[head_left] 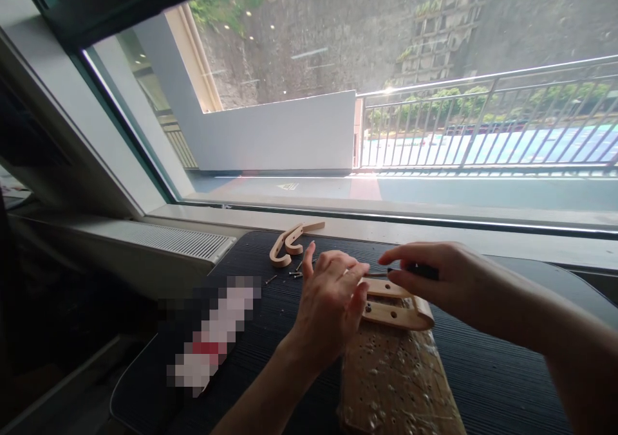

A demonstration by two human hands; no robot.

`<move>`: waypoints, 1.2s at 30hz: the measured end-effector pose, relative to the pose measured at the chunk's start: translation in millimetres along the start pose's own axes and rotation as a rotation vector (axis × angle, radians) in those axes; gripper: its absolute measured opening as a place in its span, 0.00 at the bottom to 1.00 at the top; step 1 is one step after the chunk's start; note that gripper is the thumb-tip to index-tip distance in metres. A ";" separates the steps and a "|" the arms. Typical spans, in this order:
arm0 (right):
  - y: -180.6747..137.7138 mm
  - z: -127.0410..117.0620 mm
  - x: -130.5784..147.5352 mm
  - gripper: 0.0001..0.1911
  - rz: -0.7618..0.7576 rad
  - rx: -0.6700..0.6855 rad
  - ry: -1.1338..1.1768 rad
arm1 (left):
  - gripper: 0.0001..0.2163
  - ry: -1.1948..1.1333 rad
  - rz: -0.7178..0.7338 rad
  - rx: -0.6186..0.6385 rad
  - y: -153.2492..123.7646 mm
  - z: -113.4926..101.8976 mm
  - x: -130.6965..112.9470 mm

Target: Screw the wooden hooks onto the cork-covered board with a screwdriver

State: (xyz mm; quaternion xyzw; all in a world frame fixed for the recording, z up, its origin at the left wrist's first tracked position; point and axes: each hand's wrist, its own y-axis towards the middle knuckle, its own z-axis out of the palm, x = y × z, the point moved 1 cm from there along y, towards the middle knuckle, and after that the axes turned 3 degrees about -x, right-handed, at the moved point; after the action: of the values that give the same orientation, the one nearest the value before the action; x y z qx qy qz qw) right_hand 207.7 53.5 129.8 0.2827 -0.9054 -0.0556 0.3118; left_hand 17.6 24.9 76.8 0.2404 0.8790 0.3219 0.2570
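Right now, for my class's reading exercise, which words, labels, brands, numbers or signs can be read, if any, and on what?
Readable text: none.
Pale triangular marking on the ground outside: too small and washed out to read.
Pixelated white-and-red item on the table: too blurred.
Wooden board: no lettering visible.

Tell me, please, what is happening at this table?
A person's right hand holds a dark-handled tool, perhaps a screwdriver, its shaft pointing toward the left hand. The left hand covers one end of two wooden hooks on a board; its fingers hide the tool's tip. The nearer hook shows a screw in one hole. Two loose hooks lie farther back on the table, with loose screws near them.
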 end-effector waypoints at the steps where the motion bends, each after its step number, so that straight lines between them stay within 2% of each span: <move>1: 0.2 0.5 0.9 0.13 0.020 -0.041 0.023 | 0.09 -0.001 -0.012 0.019 -0.5 2.5 -1.5; 5: 5.0 1.5 12.1 0.13 0.041 -0.232 0.232 | 0.06 -0.029 -0.087 0.017 0.0 6.9 -3.3; 7: 6.9 1.4 16.3 0.13 0.012 -0.257 0.279 | 0.06 -0.052 -0.110 0.045 0.7 5.7 -2.1; 12: 2.7 -2.8 12.3 0.17 0.004 -0.243 0.085 | 0.10 -0.014 -0.056 0.223 -1.7 2.3 1.4; 14: 0.8 -2.3 11.1 0.17 0.009 -0.220 0.084 | 0.11 0.039 -0.029 0.255 -3.0 2.2 1.6; 19: 2.4 7.3 18.0 0.15 -0.039 -0.083 0.113 | 0.06 0.099 -0.001 0.285 -3.0 1.5 -1.2; 23: 3.4 10.7 21.8 0.14 -0.059 -0.076 0.074 | 0.03 0.072 0.000 0.286 -3.1 0.8 -2.5; 33: 2.5 13.2 20.2 0.14 -0.020 -0.057 0.094 | 0.09 -0.098 -0.043 0.242 -0.5 -2.9 3.3; 36: 3.7 14.5 18.9 0.14 -0.016 -0.062 0.101 | 0.12 -0.072 -0.036 0.226 0.4 -4.9 2.8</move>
State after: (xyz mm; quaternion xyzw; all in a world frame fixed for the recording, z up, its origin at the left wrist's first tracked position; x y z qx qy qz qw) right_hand 185.1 45.1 129.3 0.2828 -0.8839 -0.0718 0.3654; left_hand 12.6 24.7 79.4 0.2634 0.9041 0.2073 0.2652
